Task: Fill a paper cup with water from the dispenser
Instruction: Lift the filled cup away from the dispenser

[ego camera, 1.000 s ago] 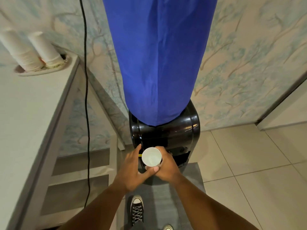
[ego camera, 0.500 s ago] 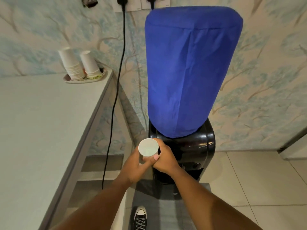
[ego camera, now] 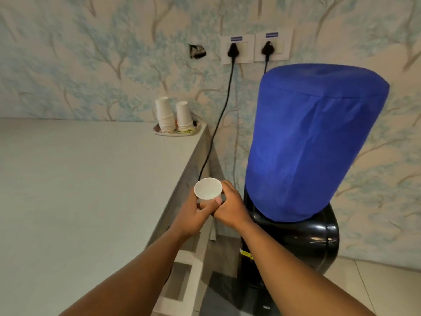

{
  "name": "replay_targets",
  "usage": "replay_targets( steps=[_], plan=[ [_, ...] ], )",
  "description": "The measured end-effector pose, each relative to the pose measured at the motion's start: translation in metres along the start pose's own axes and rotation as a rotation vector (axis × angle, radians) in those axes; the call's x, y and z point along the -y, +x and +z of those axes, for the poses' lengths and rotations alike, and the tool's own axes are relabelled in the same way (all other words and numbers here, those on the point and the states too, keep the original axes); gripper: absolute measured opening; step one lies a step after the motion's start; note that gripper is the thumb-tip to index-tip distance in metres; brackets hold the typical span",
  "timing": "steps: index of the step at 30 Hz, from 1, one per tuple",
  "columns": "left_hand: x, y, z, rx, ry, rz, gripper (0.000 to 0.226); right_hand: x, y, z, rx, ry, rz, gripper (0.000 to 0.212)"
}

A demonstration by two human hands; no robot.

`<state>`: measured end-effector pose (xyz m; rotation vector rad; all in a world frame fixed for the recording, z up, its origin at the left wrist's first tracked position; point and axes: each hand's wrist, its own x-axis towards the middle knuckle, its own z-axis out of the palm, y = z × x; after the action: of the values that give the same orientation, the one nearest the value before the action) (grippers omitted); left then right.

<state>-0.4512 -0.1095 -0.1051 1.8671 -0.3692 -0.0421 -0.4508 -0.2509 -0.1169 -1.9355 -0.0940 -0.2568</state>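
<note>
Step in hand: carrying the paper cup (ego camera: pixel 207 188) away from the dispenser (ego camera: pixel 293 242), judged from its place off to the machine's left, beside the desk (ego camera: pixel 91 190) edge.
Cup position: upright, mouth up, above the desk's right edge, well clear of the dispenser's black body.
Cup contents: pale inside; water level not readable.
Left hand (ego camera: pixel 193 215): wrapped round the cup's lower wall, thumb across the front.
Right hand (ego camera: pixel 230 208): closed against the cup's right side, fingers overlapping the left.
Next move, as a guess: setting down on the desk's near right edge or lifting to drink; calls for a level, gentle grip, thin paper wall buckling easily.
Materials: cup matte white, tapered; dispenser base glossy black, rounded; bottle cover (ego camera: pixel 312 142) blue woven cloth, cylindrical; desk smooth, grey-white.
Far right corner of desk: two stacks of spare cups (ego camera: pixel 174 117), upside down on a small plate (ego camera: pixel 159 132).
</note>
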Motion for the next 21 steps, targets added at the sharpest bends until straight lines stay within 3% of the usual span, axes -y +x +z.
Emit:
replay_targets(
  steps=[2,8,15,21],
  plan=[
    [-0.007,0.008,-0.016,-0.033,-0.001,0.035,0.060,0.018,0.011,0.007,0.007,0.037,-0.039,0.069],
    [-0.017,0.018,-0.063,-0.166,0.082,0.061,0.067,0.053,0.041,0.035,0.049,0.062,-0.123,0.068],
    [-0.009,0.016,-0.111,-0.261,0.174,0.035,0.066,0.075,0.055,0.081,0.057,0.089,-0.129,0.078],
    [-0.003,0.011,-0.146,-0.327,0.214,0.012,0.066,0.085,0.066,0.119,0.061,0.080,-0.089,0.072]
  ],
)
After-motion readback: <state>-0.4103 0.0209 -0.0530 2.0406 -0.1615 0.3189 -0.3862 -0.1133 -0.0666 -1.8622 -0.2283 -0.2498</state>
